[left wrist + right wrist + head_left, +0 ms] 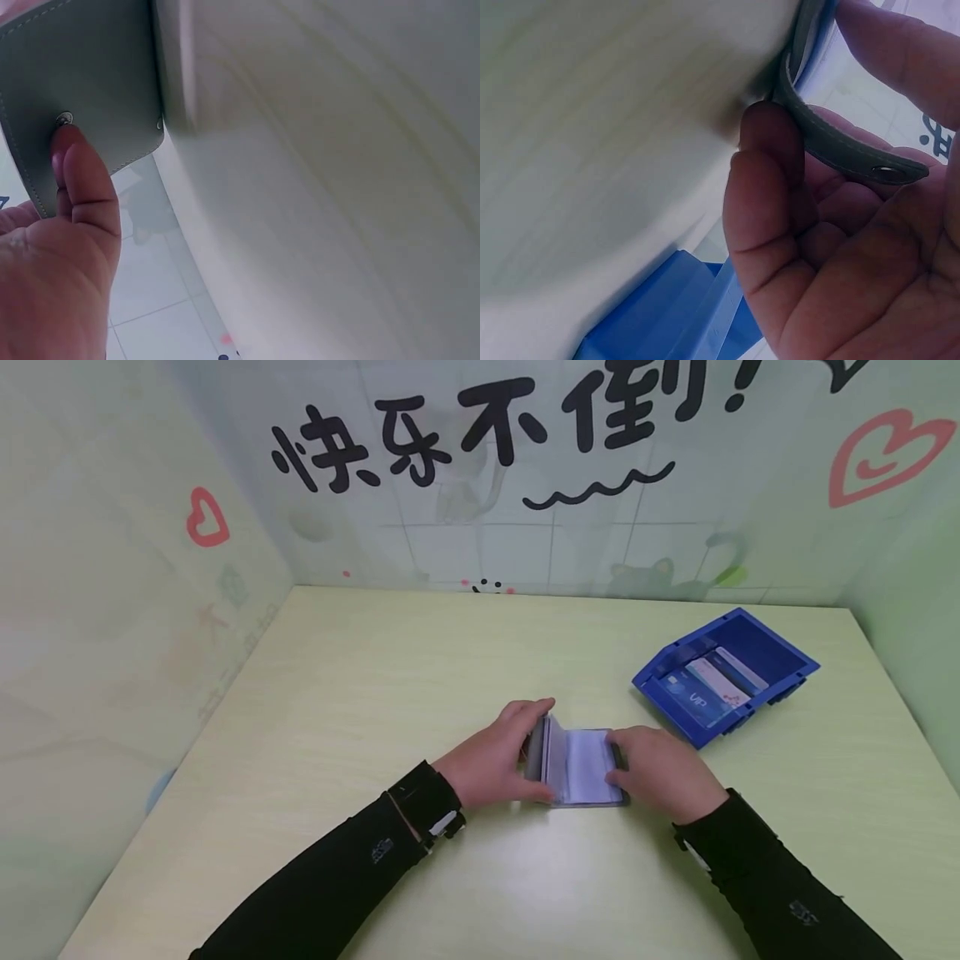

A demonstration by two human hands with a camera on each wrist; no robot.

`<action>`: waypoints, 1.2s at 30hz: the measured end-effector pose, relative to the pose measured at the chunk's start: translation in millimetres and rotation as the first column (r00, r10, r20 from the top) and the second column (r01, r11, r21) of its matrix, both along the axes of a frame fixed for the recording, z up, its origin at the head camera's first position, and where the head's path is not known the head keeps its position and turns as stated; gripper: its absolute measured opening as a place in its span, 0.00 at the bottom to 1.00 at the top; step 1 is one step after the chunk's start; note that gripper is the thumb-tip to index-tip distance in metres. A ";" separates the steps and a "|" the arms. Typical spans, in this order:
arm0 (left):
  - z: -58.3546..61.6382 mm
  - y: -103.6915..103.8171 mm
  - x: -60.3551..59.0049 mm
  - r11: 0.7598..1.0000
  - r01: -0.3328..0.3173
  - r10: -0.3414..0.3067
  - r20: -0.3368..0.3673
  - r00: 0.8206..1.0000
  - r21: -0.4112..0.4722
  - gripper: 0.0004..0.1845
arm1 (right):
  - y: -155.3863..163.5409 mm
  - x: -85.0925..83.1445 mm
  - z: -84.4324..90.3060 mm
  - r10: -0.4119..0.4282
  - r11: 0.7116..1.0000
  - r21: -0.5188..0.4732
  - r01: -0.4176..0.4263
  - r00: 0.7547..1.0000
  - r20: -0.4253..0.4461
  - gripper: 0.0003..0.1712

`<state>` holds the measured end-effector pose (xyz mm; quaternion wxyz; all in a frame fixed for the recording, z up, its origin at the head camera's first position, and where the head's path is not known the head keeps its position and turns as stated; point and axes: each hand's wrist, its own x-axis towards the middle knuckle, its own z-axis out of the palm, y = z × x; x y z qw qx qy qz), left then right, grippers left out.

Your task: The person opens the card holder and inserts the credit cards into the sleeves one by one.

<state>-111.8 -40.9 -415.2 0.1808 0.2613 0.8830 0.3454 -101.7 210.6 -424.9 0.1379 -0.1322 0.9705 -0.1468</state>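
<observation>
We hold the card book [581, 768] open near the middle of the desk [375, 693]. Our left hand [491, 760] grips the left cover, our right hand [663, 772] the strap. The cards [708, 685] lie in the blue tray [780, 647] by the right edge, none moved yet.

1. The table [337, 693] has a pale yellow-green top and is bounded by walls at the rear and both sides.
2. A grey card holder [577, 768] lies open near the front centre.
3. A blue tray [780, 656] containing cards [708, 685] rests right of it, tilted.
</observation>
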 end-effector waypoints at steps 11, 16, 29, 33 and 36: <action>4.0 5.9 -2.9 1.000 0.025 -0.025 -0.033 0.999 -0.009 0.60 | -0.4 -0.2 1.2 -0.002 1.000 -0.008 0.002 1.000 -0.029 0.33; 7.0 11.8 -5.0 0.999 0.045 -0.045 -0.037 0.998 -0.005 0.56 | -0.4 -0.8 0.9 0.001 1.000 -0.018 -0.002 0.999 -0.036 0.33; 0.6 17.1 -6.6 0.995 0.099 -0.098 -0.010 0.995 0.008 0.48 | -4.8 2.7 -3.7 0.010 0.995 -0.102 -0.014 0.999 -0.043 0.21; -3.7 19.3 -5.8 0.989 0.101 -0.110 -0.077 0.991 -0.108 0.37 | -3.6 5.2 -3.4 0.042 0.986 -0.157 -0.048 0.998 -0.041 0.20; -6.2 22.4 -6.2 0.965 0.094 -0.137 -0.165 0.977 -0.244 0.32 | 0.4 4.7 1.2 0.034 0.981 -0.189 -0.031 0.999 0.012 0.21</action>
